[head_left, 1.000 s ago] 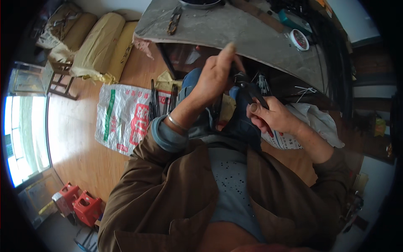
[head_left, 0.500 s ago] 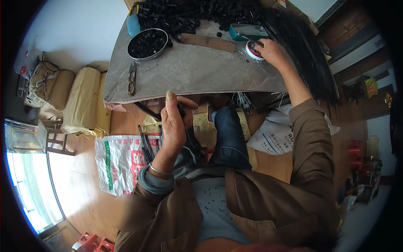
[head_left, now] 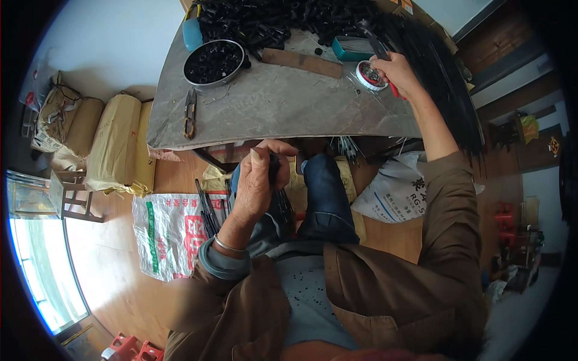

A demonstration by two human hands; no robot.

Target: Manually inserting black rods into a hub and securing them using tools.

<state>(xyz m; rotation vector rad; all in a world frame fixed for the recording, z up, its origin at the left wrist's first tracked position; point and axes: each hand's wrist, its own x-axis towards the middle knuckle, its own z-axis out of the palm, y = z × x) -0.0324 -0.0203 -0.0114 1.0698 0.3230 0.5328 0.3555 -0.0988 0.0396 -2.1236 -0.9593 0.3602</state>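
Note:
My right hand (head_left: 402, 73) is closed round a pair of pliers (head_left: 374, 42), with a red grip showing below the fingers and the dark head pointing up and away. It hovers over a small round white tub (head_left: 377, 88) of small metal bits. Beside that tub stands a teal box (head_left: 349, 58) of thin pale sticks or wires. In front of the table edge, above my lap, my left hand (head_left: 253, 183) is closed on a black part (head_left: 274, 163), mostly hidden by the fingers. Its thumb points up.
On the grey table (head_left: 259, 111) are a metal bowl (head_left: 212, 85) of black rings, scissors-like snips (head_left: 190, 114) and a wooden strip (head_left: 301, 62). A heap of black parts (head_left: 289, 18) fills the back; long black rods (head_left: 439, 84) hang over the right edge. Sacks (head_left: 391, 189) lie below.
My right hand has turned the pliers so the head points up and away from the tub, and it sits slightly further right. My left hand has come down and right a little.

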